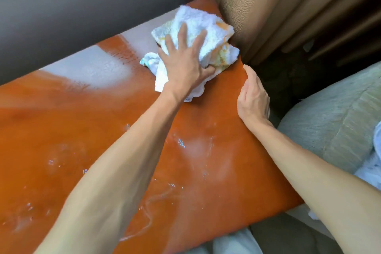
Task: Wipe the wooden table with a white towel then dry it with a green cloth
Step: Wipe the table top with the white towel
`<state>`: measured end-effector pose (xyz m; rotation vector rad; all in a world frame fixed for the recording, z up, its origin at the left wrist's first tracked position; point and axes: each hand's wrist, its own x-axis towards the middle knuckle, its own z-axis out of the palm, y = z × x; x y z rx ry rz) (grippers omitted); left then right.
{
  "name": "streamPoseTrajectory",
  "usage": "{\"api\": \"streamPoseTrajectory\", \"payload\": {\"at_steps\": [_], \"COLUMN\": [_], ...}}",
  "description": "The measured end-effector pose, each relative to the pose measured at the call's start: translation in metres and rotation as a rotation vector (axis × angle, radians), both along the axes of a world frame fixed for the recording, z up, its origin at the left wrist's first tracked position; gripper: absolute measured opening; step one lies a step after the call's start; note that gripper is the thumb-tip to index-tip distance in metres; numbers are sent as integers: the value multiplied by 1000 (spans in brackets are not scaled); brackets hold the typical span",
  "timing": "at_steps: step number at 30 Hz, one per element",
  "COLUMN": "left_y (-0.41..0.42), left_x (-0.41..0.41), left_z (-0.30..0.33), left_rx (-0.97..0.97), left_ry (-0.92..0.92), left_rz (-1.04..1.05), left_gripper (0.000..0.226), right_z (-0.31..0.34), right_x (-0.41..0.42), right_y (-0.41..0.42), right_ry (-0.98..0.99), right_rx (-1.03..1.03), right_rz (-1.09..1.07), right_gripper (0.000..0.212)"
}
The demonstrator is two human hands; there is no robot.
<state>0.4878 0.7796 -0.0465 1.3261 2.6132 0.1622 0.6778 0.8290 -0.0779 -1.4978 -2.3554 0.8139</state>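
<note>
Bright, soft daylight fills the scene, seemingly from the far side, since the glossy wooden table [61,130] carries a broad pale glare along its far left edge and a milder sheen near the middle right. Small wet streaks on the near surface catch sharp white glints. The white towel [198,27] is almost overexposed, its texture partly washed out. The gap at far right, below the curtain [268,6], falls into deep shadow with little detail. Wide-angle distortion bends the table's edges and stretches the near forearms. The whole picture is slightly soft.
</note>
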Motion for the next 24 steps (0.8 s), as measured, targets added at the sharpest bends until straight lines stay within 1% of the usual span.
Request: {"api": "streamPoseTrajectory", "payload": {"at_steps": [3,5,8,10,13,15,17,19,21,22,24], "left_y": [-25,-45,-76,-97,-117,-118,-110,-102,-84,-71,-50], "left_x": [37,55,88,112,149,167,169,170,164,157,144], "left_z": [-3,-5,-1,2,5,1,-6,-12,-15,-14,-9], "left_rx": [-47,-48,-13,14,63,80,115,98,54,44,30], "left_ry": [26,13,20,-5,-24,-23,-18,0,-15,-28,-50], "left_rz": [-89,-78,17,99,205,297,381,393,390,398,387], "left_gripper": [90,91,90,88,89,91,88,88,91,93,91], "right_z": [0,1,2,1,-2,-4,-4,-3,-2,-3,-4], "right_x": [2,4,5,5,4,4,3,2,0,2,5], "right_y": [0,0,0,-2,-3,-4,-4,-1,3,3,2], "right_ry": [18,28,2,-2,4,4,10,31,42,49,78], "right_rx": [-54,-79,-102,-72,-26,-29,-45,-86,-148,-151,-114], "right_rz": [-56,-44,-33,-16,18,20,6,-33,-136,-161,-139], "right_gripper": [45,46,49,54,50,46,45,45,49,50,47]}}
